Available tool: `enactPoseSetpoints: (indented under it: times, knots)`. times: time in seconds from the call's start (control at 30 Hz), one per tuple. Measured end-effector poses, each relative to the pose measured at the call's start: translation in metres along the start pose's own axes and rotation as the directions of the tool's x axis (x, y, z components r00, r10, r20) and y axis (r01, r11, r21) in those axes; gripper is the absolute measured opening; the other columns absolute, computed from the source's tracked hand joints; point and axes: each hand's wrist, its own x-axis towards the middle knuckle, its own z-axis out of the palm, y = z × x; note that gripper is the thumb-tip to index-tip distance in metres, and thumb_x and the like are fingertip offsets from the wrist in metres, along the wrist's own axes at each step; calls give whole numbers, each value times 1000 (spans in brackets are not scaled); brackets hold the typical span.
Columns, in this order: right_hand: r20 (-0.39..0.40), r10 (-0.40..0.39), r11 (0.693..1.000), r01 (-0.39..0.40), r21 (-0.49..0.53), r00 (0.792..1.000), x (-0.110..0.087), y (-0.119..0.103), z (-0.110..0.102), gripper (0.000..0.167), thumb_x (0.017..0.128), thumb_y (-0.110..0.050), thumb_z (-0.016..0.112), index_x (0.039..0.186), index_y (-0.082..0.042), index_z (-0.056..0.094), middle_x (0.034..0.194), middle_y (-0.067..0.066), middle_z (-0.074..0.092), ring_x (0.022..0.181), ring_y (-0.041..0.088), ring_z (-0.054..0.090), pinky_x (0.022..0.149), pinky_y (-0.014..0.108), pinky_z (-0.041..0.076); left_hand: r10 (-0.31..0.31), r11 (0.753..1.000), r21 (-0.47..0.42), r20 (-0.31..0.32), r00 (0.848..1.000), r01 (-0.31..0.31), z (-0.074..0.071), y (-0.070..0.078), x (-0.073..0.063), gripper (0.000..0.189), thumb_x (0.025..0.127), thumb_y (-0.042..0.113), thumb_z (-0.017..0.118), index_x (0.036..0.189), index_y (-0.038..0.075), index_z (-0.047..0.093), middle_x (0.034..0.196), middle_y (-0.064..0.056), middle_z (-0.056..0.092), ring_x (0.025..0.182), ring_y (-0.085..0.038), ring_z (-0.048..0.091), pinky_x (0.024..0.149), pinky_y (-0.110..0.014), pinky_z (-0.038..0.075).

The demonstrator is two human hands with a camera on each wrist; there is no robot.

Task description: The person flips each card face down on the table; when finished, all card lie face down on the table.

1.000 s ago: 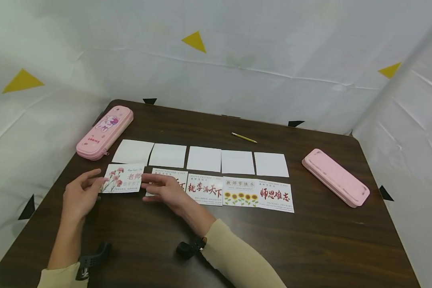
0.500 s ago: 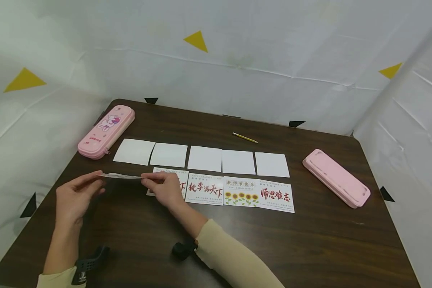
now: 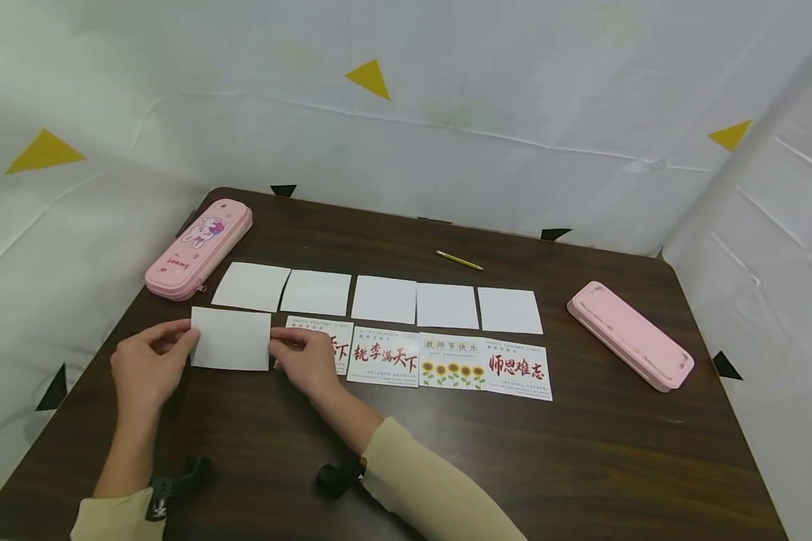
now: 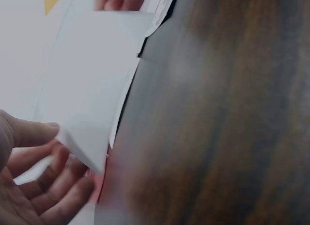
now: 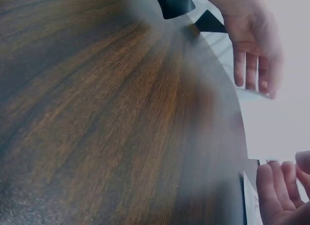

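A card (image 3: 231,340) is held up between both hands, its blank white side facing the head camera. My left hand (image 3: 147,368) pinches its left edge between thumb and fingers, and the left wrist view shows that card (image 4: 92,74) bending slightly near the thumb. At the opposite edge, my right hand (image 3: 309,361) pinches it the same way. Just right of it, a printed card with red lettering (image 3: 341,349) lies partly behind the right hand. More printed cards follow in that row: a red-lettered one (image 3: 383,357), one with sunflowers (image 3: 452,362) and another red-lettered one (image 3: 516,368).
Behind the printed row lies a row of several blank white cards (image 3: 383,299). A pink pencil case with a cartoon (image 3: 199,248) is at the back left, a plain pink case (image 3: 631,336) at the right. A yellow pencil (image 3: 459,260) lies near the back of the dark table (image 3: 582,466).
The flower-printed card was picked up off the table, tipped edge-on, and turned so its blank side now shows. Both hands went from touching its sides to pinching its edges.
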Motion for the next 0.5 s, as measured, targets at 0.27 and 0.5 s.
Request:
enactPoseSetpoints:
  times: [0.27,0.5]
  knots:
    - [40,74,995,-77,61,996,-2,2,-1,24,87,0,70,111,1,73,89,2,73,76,23,72,64,31,59,43,993,98,163,986,-59,0,-3,3,43,96,35,59,125,5,68,112,-21,68,98,-32,60,69,-36,41]
    - [132,107,989,-119,84,985,-3,1,-3,30,89,-2,68,119,-1,70,109,11,72,89,20,71,68,36,59,76,991,95,208,975,-98,1,-6,5,45,97,36,57,125,2,66,118,-24,66,105,-40,58,75,-43,42]
